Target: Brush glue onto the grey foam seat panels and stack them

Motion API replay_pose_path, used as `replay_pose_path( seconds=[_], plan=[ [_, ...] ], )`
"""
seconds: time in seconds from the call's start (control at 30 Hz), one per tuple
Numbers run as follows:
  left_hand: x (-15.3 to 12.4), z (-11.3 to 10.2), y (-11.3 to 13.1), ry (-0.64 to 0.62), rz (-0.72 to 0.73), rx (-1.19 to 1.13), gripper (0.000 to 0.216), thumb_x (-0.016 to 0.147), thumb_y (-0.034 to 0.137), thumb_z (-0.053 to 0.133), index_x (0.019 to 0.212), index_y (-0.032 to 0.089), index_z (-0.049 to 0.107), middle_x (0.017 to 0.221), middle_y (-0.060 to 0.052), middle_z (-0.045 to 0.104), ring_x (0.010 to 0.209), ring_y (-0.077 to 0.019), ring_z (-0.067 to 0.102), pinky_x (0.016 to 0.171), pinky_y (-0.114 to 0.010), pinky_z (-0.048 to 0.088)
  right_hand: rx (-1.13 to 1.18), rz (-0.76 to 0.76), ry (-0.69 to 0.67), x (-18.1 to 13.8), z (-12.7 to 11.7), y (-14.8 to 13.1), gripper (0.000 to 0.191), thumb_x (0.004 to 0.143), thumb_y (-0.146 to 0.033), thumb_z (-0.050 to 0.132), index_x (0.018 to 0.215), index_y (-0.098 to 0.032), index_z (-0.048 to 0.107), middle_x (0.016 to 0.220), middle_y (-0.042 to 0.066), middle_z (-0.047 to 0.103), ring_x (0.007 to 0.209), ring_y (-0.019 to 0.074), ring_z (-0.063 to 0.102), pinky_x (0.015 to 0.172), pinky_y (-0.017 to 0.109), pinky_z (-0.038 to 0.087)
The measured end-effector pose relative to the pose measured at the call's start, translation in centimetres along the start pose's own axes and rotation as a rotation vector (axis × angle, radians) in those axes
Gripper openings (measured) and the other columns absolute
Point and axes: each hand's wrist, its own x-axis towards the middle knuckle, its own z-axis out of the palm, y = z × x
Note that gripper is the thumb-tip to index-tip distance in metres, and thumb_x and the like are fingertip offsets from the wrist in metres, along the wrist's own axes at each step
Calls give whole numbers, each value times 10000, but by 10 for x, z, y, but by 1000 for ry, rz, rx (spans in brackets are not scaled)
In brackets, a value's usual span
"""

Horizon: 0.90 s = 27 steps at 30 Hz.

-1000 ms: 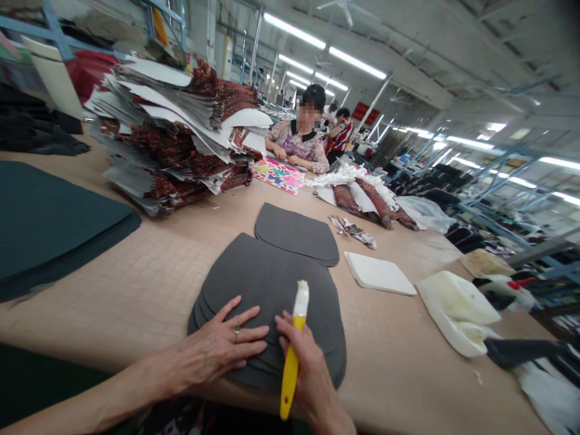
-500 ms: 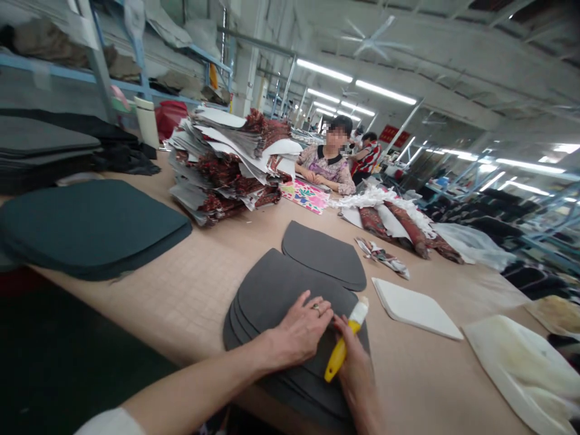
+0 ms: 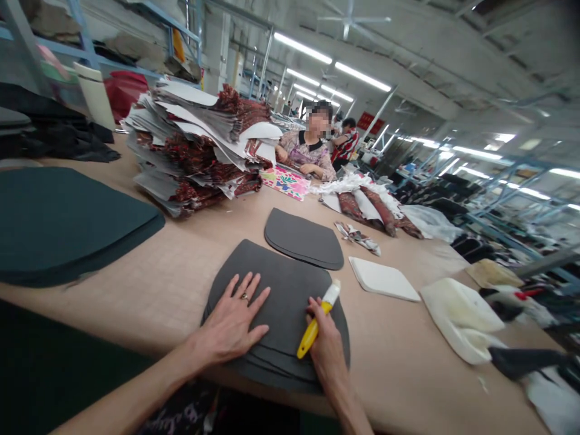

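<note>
At the far left of the worktop [image 3: 140,281], a stack of dark green sheets [image 3: 72,223] lies flat, and some black cloth [image 3: 63,130] is behind it. Next come a cream bottle [image 3: 95,96] and a red bundle [image 3: 127,93], then a high, uneven pile of grey and white sheets and brown-red cloth [image 3: 194,145].

In front of you, your left hand [image 3: 231,323] lies palm down on the left part of a stack of dark grey sheets [image 3: 285,290]. Its fingers are spread apart, with a ring on one of them, and they grip nothing. This grey stack lies near the edge of the worktop on your side, and its lower sheets show in steps along the near edge.

Beyond the stack you have a pink flowered sheet [image 3: 287,183], with a co-worker [image 3: 315,151] behind it, and a smaller set of grey sheets [image 3: 303,238], just behind your stack.

The yellow brush [image 3: 312,332] is over the right part of your stack. The fingers of your right hand [image 3: 328,338] are clamped on its handle, and its pale tip points away from you. I cannot tell whether this hand touches the sheets.

Further to the right lie a twisted cloth scrap [image 3: 357,237], rolled brown-red cloth [image 3: 378,208], a white pad [image 3: 383,279] and a whitish plastic container [image 3: 462,320].
</note>
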Motion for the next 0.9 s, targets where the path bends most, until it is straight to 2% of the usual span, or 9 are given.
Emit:
replay_pose_path(
  seconds=[0.1,0.17,0.27,0.4,0.47,0.6,0.73,0.8,0.9],
  plan=[
    [2,5,-2,35,40,24,697,800,580,436,1365,194,306,1430,-196,235,1325,-328,174,1039,-527,136,-3,-83,2,-10,10,-40,261,840,-168,430,1061,-171,569,1206,130,554,1170,262,475,921,448,465],
    [3,9,-5,59,63,35,708,791,601,436,1361,198,318,1428,-191,245,1322,-327,190,1039,-528,137,-35,-113,23,-21,16,-52,297,849,-147,415,1117,-179,541,1174,119,579,1146,259,495,897,452,483],
    [6,13,-10,75,76,23,707,786,616,435,1356,211,331,1423,-182,262,1313,-331,217,1039,-530,139,-60,-77,122,-46,9,-33,369,859,-141,425,1222,-195,468,1174,113,581,1146,248,499,863,419,508],
    [7,6,-10,5,66,-11,659,800,570,465,1357,248,320,1427,-177,258,1314,-345,202,1018,-563,160,-63,60,234,-82,-27,23,294,848,-183,488,1140,-176,523,1180,131,573,1150,269,497,895,451,481],
    [7,0,-5,-36,78,-47,580,817,500,495,1334,278,357,1431,-145,272,1315,-350,192,1005,-592,158,-44,109,263,-89,-41,39,295,843,-204,502,1134,-164,537,1194,151,557,1158,276,490,927,462,454],
    [2,-8,11,-63,257,-208,350,844,235,519,1192,278,507,1350,-54,418,1269,-263,294,1026,-492,218,119,42,317,-76,-42,30,247,841,-162,487,1072,-179,571,1213,136,547,1163,245,491,916,411,473],
    [-1,-8,21,-56,347,-393,189,818,118,546,975,216,586,1059,-27,576,1023,-194,473,873,-338,366,171,-77,178,-60,-27,16,246,814,-144,521,1041,-188,605,1119,105,617,1067,213,572,865,326,512],
    [-1,-5,21,-11,352,-451,122,831,96,525,877,194,580,982,-17,582,953,-176,483,821,-311,369,192,-50,119,-59,-22,16,256,809,-167,536,1051,-187,616,1112,108,623,1036,210,592,846,300,520],
    [-3,2,20,76,372,-491,133,867,84,459,796,168,535,927,-16,577,927,-163,469,827,-309,350,280,64,137,-63,-19,18,260,829,-200,512,1068,-192,614,1153,118,598,1070,211,569,904,339,485]
  ],
)
